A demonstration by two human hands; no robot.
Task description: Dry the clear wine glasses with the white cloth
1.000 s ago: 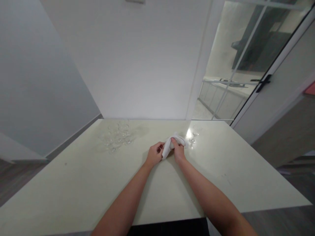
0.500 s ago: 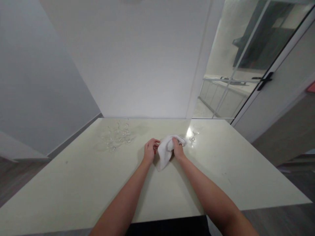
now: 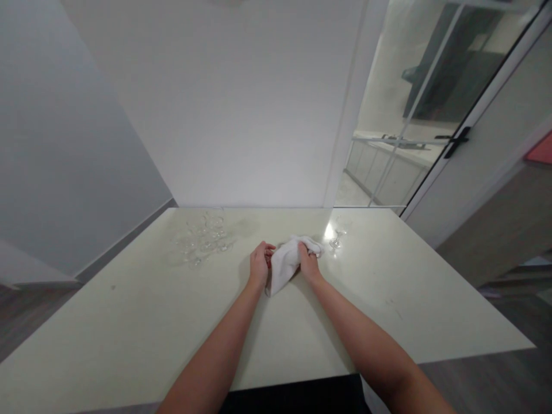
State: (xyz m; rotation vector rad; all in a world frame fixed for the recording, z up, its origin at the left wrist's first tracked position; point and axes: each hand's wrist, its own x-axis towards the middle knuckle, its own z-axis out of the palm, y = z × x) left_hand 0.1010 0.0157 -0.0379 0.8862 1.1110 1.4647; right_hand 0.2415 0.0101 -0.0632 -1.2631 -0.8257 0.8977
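Note:
A white cloth (image 3: 284,265) is bunched between my hands over the middle of the table, one corner hanging toward me. My right hand (image 3: 308,261) is closed on its upper right part, thumb on top. My left hand (image 3: 259,263) is curled at the cloth's left edge, its fingers bent inward around something that I cannot make out. Right of the cloth a clear stemmed glass (image 3: 336,241) stands on the table near a bright reflection. Several more clear glasses (image 3: 204,233) stand in a group at the back left.
The pale, glossy table (image 3: 142,322) reaches back to a white wall (image 3: 241,115). At the right is a glazed door with a black handle (image 3: 457,141), and a kitchen counter (image 3: 388,167) shows through its panes. Small dark marks lie on the table's left part.
The cloth's hanging corner has swung left toward my left wrist, and the cloth lies flatter between my hands. My hands keep nearly the same places; the view has shifted slightly.

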